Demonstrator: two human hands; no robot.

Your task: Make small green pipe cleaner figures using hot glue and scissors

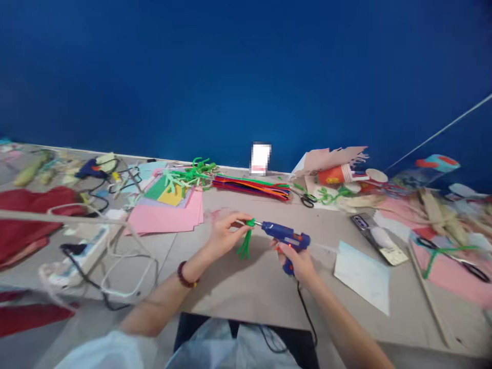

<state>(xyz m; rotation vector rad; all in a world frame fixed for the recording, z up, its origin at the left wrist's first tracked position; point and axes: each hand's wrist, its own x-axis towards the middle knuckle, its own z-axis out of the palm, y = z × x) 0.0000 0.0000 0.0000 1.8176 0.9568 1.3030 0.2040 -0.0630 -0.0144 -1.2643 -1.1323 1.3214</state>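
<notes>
Between its thumb and fingers, my left hand (225, 237) pinches a green pipe-cleaner bundle (245, 245), whose several strands hang down above the table. My right hand (295, 259) is wrapped round the handle of a blue hot glue gun (282, 233), with fingers near the trigger. The gun points left, and its metal nozzle is at the top of the green bundle, seemingly touching it. A small red light shows on the gun. Whether glue is coming out is too small to tell. A clear glue stick sticks out of the gun's back end.
Pipe cleaners in many colours (251, 187) lie at the wall. Pink paper sheets (165, 212) and a white power strip (80, 256) are at left. Scissors (307, 201), a pale blue sheet (362, 277) and more scissors (457, 259) lie right. The gun's black cord (306, 310) drops over the front edge.
</notes>
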